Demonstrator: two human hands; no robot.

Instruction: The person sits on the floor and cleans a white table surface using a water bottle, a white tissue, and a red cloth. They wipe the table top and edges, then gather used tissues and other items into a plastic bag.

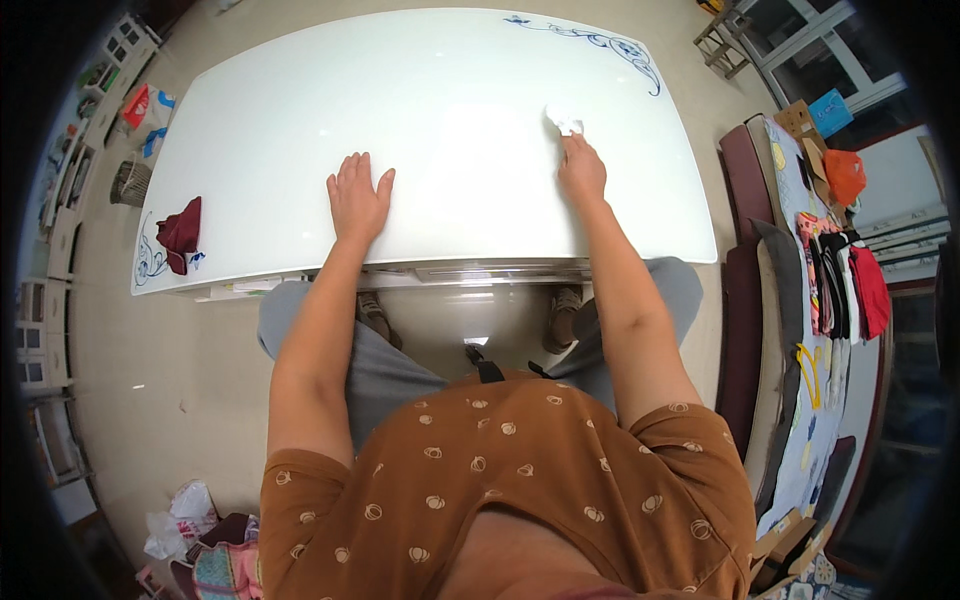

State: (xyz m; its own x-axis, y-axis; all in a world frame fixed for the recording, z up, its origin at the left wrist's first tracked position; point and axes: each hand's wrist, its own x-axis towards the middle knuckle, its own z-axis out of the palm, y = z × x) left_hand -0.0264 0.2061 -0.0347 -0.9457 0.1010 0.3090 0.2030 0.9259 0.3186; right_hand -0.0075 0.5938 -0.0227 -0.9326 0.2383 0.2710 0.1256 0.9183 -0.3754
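Observation:
Before me is a glossy white table (457, 82) with blue scroll patterns at two corners. My left hand (358, 201) lies palm down on its surface, fingers apart, holding nothing. My right hand (583, 169) pinches a crumpled white tissue or thin cloth (564, 120) at its fingertips, over the right part of the tabletop. A dark red cloth (181, 235) lies crumpled near the table's left front corner, well to the left of my left hand.
A slim shelf or drawer edge (480, 273) runs under the table's near side, above my knees. A wicker basket (131, 182) and bags stand on the floor at left. On the right is a sofa (739, 300) with folded clothes (840, 281).

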